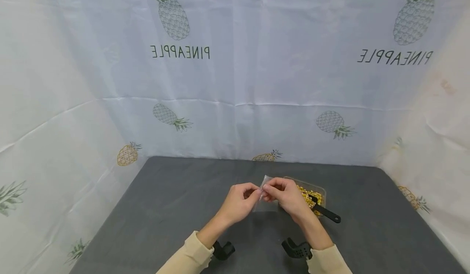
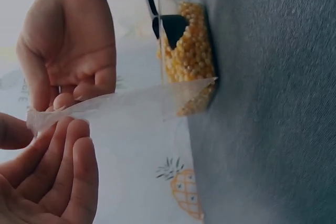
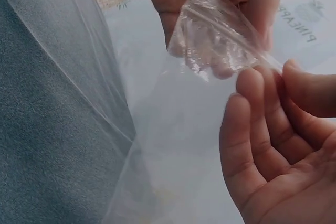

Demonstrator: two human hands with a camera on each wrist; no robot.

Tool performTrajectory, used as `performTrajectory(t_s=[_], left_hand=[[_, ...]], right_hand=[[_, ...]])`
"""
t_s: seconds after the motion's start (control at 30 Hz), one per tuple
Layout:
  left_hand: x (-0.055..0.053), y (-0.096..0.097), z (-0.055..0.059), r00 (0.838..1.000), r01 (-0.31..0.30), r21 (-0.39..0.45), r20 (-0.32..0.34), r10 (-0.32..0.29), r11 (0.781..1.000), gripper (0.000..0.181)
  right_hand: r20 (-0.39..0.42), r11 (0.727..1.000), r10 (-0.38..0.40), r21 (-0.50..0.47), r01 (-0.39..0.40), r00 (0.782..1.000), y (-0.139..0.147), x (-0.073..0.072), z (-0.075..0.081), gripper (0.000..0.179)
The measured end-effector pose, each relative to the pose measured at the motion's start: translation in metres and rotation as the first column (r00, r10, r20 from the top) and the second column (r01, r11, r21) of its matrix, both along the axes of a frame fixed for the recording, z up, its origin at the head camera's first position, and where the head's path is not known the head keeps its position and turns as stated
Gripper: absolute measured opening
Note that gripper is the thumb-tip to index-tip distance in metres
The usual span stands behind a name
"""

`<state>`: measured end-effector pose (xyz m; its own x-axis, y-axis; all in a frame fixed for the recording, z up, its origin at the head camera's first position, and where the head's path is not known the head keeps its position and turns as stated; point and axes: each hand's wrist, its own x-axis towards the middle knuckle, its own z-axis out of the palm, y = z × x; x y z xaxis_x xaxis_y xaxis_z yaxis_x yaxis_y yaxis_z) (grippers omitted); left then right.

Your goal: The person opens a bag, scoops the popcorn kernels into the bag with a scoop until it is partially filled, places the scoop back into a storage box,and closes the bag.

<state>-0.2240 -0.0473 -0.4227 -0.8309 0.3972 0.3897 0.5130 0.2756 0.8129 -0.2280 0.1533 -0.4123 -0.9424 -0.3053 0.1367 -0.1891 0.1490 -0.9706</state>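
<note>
**Above the dark grey, matte tabletop [image 1: 176, 192]: thin clear plastic bag [image 1: 265, 180] pinched at the top**

At far left in the head view, we see a white cloth curtain [image 1: 73, 115] with pineapple prints, running round behind the table to the far right; the word on it reads mirrored. Next, low in the frame, a cream long sleeve [image 1: 191, 251] on the left arm, with a black plastic wrist mount [image 1: 223, 250] just beside its cuff.

Then the left hand [image 1: 236, 204]: thumb and index finger pinch the bag's edge, and in the left wrist view we get the other fingers loosely bent.

Mid-frame is the bag itself, held between both hands over the table, near the front of the box. In the right wrist view we find a straight ridge along its upper part; the film spreads below the fingers. We can't tell whether its lower end touches the table.

Right of that, the right hand [image 1: 288, 194]: thumb and forefinger grip the bag close to the left fingertips, remaining fingers bent. Under this wrist, a second black plastic mount [image 1: 296, 249] and a cream right sleeve [image 1: 328, 261].

Just behind and right of the right hand, we have a clear rectangular plastic box [image 1: 316, 188] with yellow corn kernels [image 1: 304, 192] inside, and a black long-handled scoop [image 1: 329, 214] set in them, handle jutting over the rim.
</note>
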Motion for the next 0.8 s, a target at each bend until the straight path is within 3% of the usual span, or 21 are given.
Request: performTrajectory(t_s=[0.23, 0.37, 0.5, 0.8], left_hand=[[-0.002, 0.001, 0.008, 0.984, -0.041, -0.184, -0.176, 0.008, 0.982, 0.022], [-0.004, 0.003, 0.014, 0.983, -0.035, -0.259, -0.184, -0.014, 0.965, 0.024], [-0.006, 0.004, 0.014, 0.989, -0.002, -0.235, -0.142, -0.032, 0.972, 0.029], [-0.01, 0.006, 0.014, 0.995, 0.083, -0.048, -0.043, -0.085, 0.995, 0.031]], right_hand=[[-0.011, 0.999, 0.032, 0.031, -0.032, 0.999, 0.001, 0.002, 0.004, 0.027], [-0.02, 0.997, 0.034, 0.063, -0.032, 0.999, 0.0, 0.004, 0.006, 0.026], [-0.023, 0.997, 0.033, 0.071, -0.031, 0.999, 0.0, 0.004, 0.007, 0.027], [-0.018, 0.998, 0.056, 0.026, -0.056, 0.998, 0.001, 0.004, 0.007, 0.034]])
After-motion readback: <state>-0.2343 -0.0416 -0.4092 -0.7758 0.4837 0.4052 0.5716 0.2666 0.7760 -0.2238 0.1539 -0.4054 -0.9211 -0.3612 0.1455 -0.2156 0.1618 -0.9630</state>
